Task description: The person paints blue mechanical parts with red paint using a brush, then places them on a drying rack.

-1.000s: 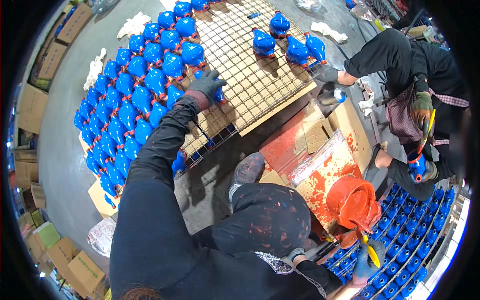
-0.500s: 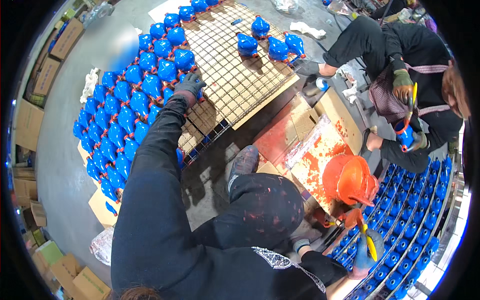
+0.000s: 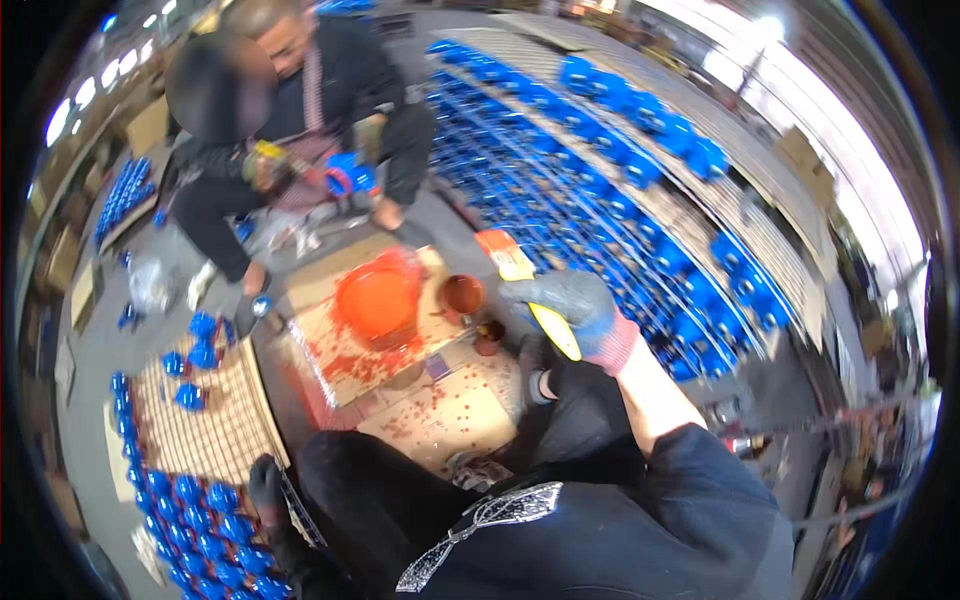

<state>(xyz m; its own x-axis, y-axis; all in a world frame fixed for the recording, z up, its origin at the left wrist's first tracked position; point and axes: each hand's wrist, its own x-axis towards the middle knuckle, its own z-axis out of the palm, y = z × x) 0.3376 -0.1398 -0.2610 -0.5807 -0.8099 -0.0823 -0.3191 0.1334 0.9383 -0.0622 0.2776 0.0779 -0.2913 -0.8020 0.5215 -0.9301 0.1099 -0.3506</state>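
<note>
A paintbrush [image 3: 553,330] with a yellow handle and orange-red bristles is gripped in my gloved right hand [image 3: 588,312], in front of a rack of blue pieces. Dark-gloved, my left hand [image 3: 267,485] hangs low beside the edge of a wire-mesh rack [image 3: 215,420]. Glossy blue bottle-shaped pieces [image 3: 205,520] crowd its near end, close to that hand. Blur hides how its fingers are set, and no held piece can be made out. A bucket of orange-red paint [image 3: 378,300] stands between my knees and a co-worker.
Paint-spattered cardboard [image 3: 450,410] lies under the bucket, with a small reddish pot [image 3: 462,295] beside it. Opposite me a seated co-worker holds a blue piece [image 3: 350,175] and a yellow-handled brush. Long racks of blue pieces [image 3: 590,190] stretch across the right.
My view has swung right toward the co-worker and the long racks. My left hand has come away from the blue pieces; my right still grips the paintbrush.
</note>
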